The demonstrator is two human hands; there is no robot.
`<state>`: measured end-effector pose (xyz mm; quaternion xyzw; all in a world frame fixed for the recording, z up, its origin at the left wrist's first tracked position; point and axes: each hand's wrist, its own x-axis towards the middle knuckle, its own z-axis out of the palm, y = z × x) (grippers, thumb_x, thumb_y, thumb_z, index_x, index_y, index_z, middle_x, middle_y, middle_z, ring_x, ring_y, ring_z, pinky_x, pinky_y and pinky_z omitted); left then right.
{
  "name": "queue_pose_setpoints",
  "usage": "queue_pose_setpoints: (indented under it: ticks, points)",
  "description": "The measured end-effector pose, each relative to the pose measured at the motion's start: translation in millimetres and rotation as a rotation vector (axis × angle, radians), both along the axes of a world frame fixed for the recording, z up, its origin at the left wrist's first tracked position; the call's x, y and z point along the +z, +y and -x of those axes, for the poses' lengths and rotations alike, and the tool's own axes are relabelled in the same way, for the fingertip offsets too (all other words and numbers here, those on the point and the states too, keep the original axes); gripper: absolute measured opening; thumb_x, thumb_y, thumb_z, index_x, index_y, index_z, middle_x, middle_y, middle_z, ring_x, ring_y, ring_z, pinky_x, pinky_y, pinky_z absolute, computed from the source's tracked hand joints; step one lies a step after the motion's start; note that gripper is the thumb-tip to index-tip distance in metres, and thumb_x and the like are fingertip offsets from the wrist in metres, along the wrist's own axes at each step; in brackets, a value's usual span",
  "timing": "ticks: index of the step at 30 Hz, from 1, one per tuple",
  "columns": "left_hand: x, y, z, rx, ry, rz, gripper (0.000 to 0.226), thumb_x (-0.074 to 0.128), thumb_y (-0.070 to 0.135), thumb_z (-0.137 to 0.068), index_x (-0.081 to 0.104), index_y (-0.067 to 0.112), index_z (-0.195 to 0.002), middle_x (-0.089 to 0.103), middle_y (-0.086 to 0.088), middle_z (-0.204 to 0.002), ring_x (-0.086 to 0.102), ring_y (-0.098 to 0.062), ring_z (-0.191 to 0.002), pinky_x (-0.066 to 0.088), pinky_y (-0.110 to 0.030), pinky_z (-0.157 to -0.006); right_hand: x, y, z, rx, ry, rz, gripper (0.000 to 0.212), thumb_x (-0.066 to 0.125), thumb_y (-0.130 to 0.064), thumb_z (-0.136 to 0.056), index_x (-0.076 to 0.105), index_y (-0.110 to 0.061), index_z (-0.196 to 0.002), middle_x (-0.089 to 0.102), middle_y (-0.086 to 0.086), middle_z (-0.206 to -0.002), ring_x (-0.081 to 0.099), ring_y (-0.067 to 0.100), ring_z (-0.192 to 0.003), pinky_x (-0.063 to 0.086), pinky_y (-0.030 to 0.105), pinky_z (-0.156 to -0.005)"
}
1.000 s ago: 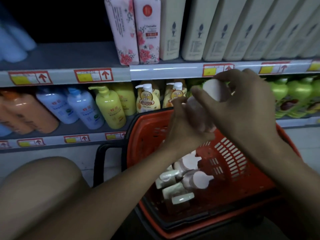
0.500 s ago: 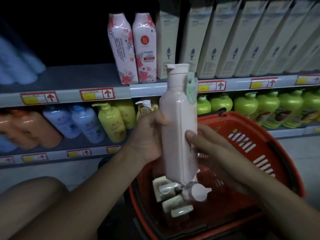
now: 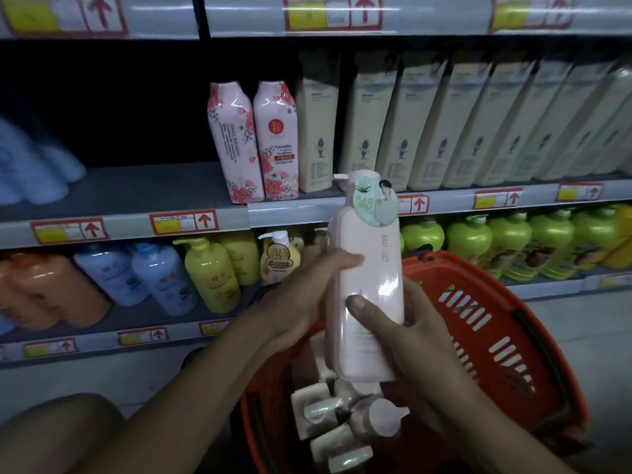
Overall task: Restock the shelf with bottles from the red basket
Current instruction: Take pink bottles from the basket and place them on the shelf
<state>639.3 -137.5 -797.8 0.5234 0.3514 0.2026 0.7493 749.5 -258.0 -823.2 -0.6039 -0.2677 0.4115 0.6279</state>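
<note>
bottle (image 3: 364,285) now turned label-out and raised over the basket (image 3: 496,302). i see left hand (image 3: 307,299) and right hand (image 3: 403,333) both wrapped round it, upright. i'd shelve next, gap left of pink pair (image 3: 253,142).

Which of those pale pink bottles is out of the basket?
The upright pale pink bottle gripped by both hands, left hand and right hand; the others lie in the red basket.
</note>
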Motion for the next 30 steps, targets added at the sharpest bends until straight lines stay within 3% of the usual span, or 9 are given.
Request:
queue_pose_setpoints:
  ticks: [2, 4, 9, 13, 17, 23, 26, 30]
  points:
    - [-2.9, -2.1, 0.8, 0.012, 0.07, -0.128, 0.081, 0.085, 0.039, -0.058, 0.054, 0.03, -0.132, 0.07, -0.006, -0.124, 0.071, -0.022, -0.111, 0.057, -0.045, -0.098, 1.2, 1.3, -2.4, -0.06, -0.04, -0.018, 0.072, 0.089, -0.04, -0.062, 0.061, -0.034, -0.128, 0.076, -0.003, -0.115, 0.075, 0.018, -0.103, 0.062, 0.042, -0.083]
    - [-3.0, -2.1, 3.8, 0.023, 0.042, -0.169, 0.087, 0.09, 0.034, -0.057, 0.055, 0.035, -0.136, 0.073, -0.005, -0.118, 0.072, -0.023, -0.111, 0.057, -0.048, -0.099, 0.4, 0.9, -4.8, -0.073, -0.049, -0.035, 0.072, 0.087, -0.041, -0.066, 0.058, -0.035, -0.131, 0.074, -0.006, -0.119, 0.074, 0.016, -0.107, 0.061, 0.042, -0.087]
    - [-3.7, 4.6, 0.6, 0.05, 0.057, -0.242, 0.071, 0.089, 0.024, -0.07, 0.062, 0.038, -0.135, 0.077, 0.003, -0.112, 0.073, -0.015, -0.108, 0.058, -0.038, -0.094, -5.0, 10.2, -14.0, 0.02, 0.001, -0.057, 0.061, 0.086, -0.034, -0.077, 0.058, -0.037, -0.131, 0.073, -0.003, -0.124, 0.072, 0.019, -0.112, 0.057, 0.051, -0.095]
    - [-8.5, 15.9, -2.0, 0.127, 0.074, -0.261, 0.065, 0.087, 0.018, -0.075, 0.065, 0.04, -0.132, 0.078, 0.001, -0.11, 0.073, -0.017, -0.107, 0.056, -0.037, -0.092, -4.2, 21.6, -33.4, 0.12, 0.059, -0.041, 0.056, 0.078, -0.024, -0.081, 0.06, -0.032, -0.132, 0.075, 0.003, -0.119, 0.074, 0.024, -0.108, 0.061, 0.047, -0.086]
    - [-9.6, 11.8, -9.4, 0.122, 0.093, -0.325, 0.064, 0.085, 0.014, -0.078, 0.064, 0.037, -0.134, 0.078, 0.004, -0.109, 0.073, -0.01, -0.105, 0.056, -0.026, -0.085, -6.2, 23.7, -60.2, 0.134, -0.055, -0.005, 0.051, 0.084, -0.038, -0.08, 0.062, -0.037, -0.127, 0.076, 0.009, -0.107, 0.075, 0.026, -0.101, 0.061, 0.055, -0.088]
    - [7.0, -20.2, -33.2, 0.158, 0.033, -0.383, 0.071, 0.084, 0.0, -0.078, 0.059, 0.021, -0.141, 0.078, 0.004, -0.109, 0.073, -0.001, -0.092, 0.054, -0.014, -0.073, 10.1, 5.7, -94.8, 0.173, -0.201, -0.045, 0.049, 0.078, -0.039, -0.078, 0.059, -0.029, -0.122, 0.075, 0.014, -0.106, 0.076, 0.03, -0.097, 0.059, 0.062, -0.088]
    - [25.3, -39.2, -33.6, 0.218, 0.014, -0.417, 0.073, 0.088, 0.004, -0.075, 0.059, 0.02, -0.141, 0.077, 0.004, -0.112, 0.074, -0.005, -0.097, 0.057, -0.019, -0.077, 40.9, -5.4, -103.5, 0.184, -0.273, -0.086, 0.043, 0.079, -0.037, -0.075, 0.062, -0.035, -0.115, 0.076, 0.01, -0.103, 0.076, 0.022, -0.091, 0.064, 0.045, -0.076]
    - [62.5, -54.9, -30.7, 0.298, -0.013, -0.492, 0.081, 0.095, 0.012, -0.064, 0.058, 0.024, -0.135, 0.079, 0.0, -0.111, 0.076, -0.018, -0.1, 0.061, -0.031, -0.08, 86.9, -16.5, -105.9, 0.199, -0.382, -0.148, 0.044, 0.08, -0.036, -0.072, 0.062, -0.033, -0.112, 0.076, 0.005, -0.098, 0.076, 0.016, -0.082, 0.061, 0.029, -0.064]
